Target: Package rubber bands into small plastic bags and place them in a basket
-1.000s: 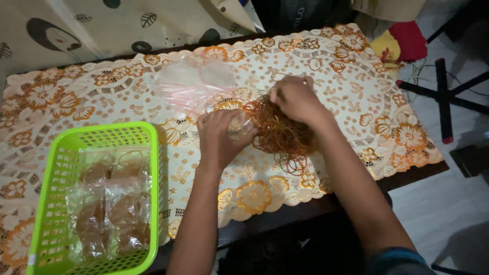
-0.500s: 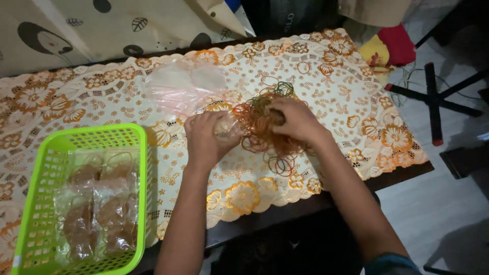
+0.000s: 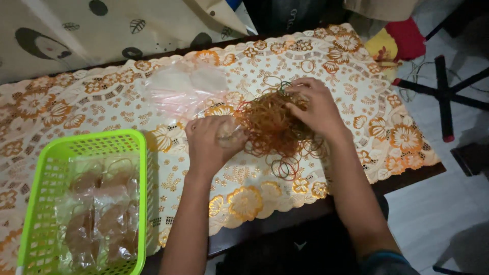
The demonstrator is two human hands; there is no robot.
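Head view, looking down on the bench [image 3: 356,168], which is covered by a cream lace cloth with orange flowers.

Left hand [image 3: 209,145]: clenched around a small clear packet [image 3: 230,136] with something brownish inside. It is held just off the cloth, likely so its neck stays pinched and upright, and it sits right against the edge of the rubber-band pile [image 3: 275,130].

Right hand [image 3: 316,107]: fingers curled down into the top of the pile, pinching at bands; whether it has one band or several, I cannot tell. The pile lies mid-bench between both hands, with loose loops trailing toward the near edge.

Green plastic basket [image 3: 137,168], near left: holds several clear filled packets laid flat, within the left arm's reach. A heap of empty clear bags [image 3: 183,86] lies farther back, apart from the pile.

Against the frame half a second earlier: the right hand has shifted from the centre of the pile to its far upper side. The left hand remains clamped on the packet in much the same place. Basket and bags unchanged.
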